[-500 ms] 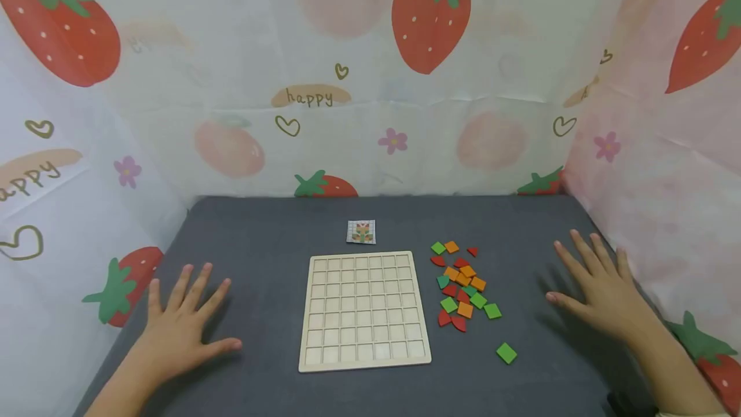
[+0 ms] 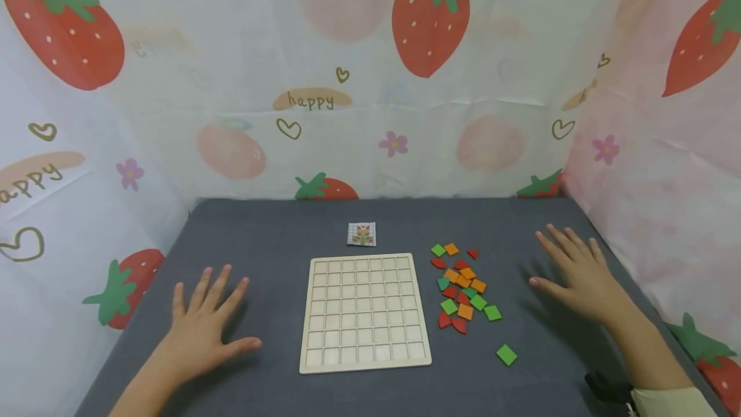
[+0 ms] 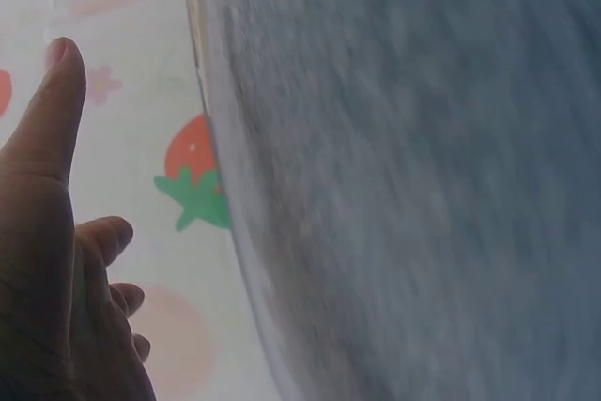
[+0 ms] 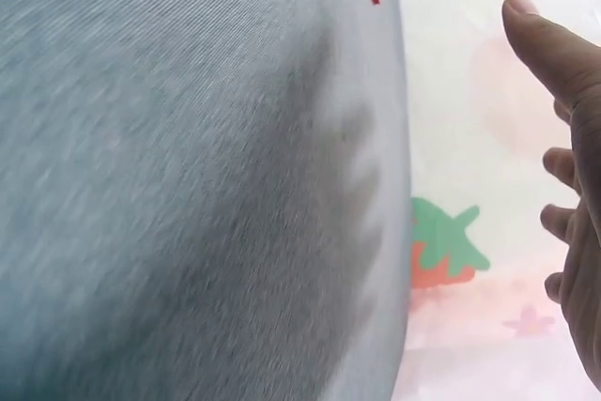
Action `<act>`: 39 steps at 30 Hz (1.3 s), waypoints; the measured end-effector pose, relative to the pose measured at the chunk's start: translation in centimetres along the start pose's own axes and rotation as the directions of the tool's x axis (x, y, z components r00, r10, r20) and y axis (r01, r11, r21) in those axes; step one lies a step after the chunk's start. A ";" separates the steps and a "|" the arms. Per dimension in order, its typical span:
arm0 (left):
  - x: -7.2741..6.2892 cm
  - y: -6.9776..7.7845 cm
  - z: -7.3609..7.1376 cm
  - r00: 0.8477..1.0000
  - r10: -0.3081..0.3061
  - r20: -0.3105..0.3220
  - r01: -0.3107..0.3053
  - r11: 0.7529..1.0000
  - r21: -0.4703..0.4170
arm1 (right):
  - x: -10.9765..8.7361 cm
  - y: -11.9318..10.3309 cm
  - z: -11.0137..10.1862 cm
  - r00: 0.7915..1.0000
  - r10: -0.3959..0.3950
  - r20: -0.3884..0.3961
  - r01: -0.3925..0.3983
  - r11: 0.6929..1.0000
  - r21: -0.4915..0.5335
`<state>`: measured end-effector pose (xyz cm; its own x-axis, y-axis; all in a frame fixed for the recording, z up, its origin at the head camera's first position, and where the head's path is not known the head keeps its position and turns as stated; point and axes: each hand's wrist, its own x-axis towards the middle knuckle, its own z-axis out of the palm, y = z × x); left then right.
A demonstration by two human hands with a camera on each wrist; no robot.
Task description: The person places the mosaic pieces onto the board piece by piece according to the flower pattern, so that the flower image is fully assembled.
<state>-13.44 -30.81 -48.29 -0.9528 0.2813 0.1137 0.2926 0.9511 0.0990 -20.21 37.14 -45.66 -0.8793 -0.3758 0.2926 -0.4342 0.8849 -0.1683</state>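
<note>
My left hand is held over the left part of the table, fingers spread, holding nothing. To its right lies a square wooden grid board whose cells hold no tiles. On the other side, my right hand hovers with fingers apart above the table, its shadow below it. Between the board and that hand is a loose cluster of small tiles: orange squares, green squares, red pieces and dark green pieces. One green square tile lies apart, nearer the front.
Behind the board lies a small pattern card with a coloured design on a grid. The dark grey tabletop is bordered at the back and sides by a strawberry-print cloth. A black object is near my right wrist.
Both hands have moved inward toward the board, the left one to the right and the right one to the left. The board, card and tiles stay in place.
</note>
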 end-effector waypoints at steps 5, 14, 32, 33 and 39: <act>0.4 0.9 0.3 1.000 0.005 -0.001 -0.005 0.998 -0.060 | 1.2 -0.3 0.3 0.999 -0.031 -0.019 0.032 0.998 0.047; 0.7 3.2 0.6 1.000 -0.001 0.011 0.004 0.973 -0.230 | 3.6 -0.9 1.2 0.998 -0.043 -0.038 0.048 0.990 0.136; 1.8 6.6 2.2 0.999 0.041 0.001 -0.033 0.835 -0.549 | 8.2 -1.6 4.2 1.000 -0.009 0.023 0.001 0.949 0.316; 1.8 6.7 2.3 0.999 0.041 0.003 -0.032 0.825 -0.565 | 8.4 -1.6 4.4 1.000 0.000 0.030 -0.009 0.945 0.327; 1.6 7.0 2.9 0.999 0.037 0.032 -0.008 0.773 -0.634 | 9.2 -1.4 5.5 0.995 0.038 0.088 -0.068 0.927 0.369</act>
<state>-13.15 -23.30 -50.27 -0.9434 0.3204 0.0853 0.2850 0.6520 0.7026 -28.79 30.96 -47.92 -0.9089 -0.3648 0.2023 -0.4151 0.7440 -0.5235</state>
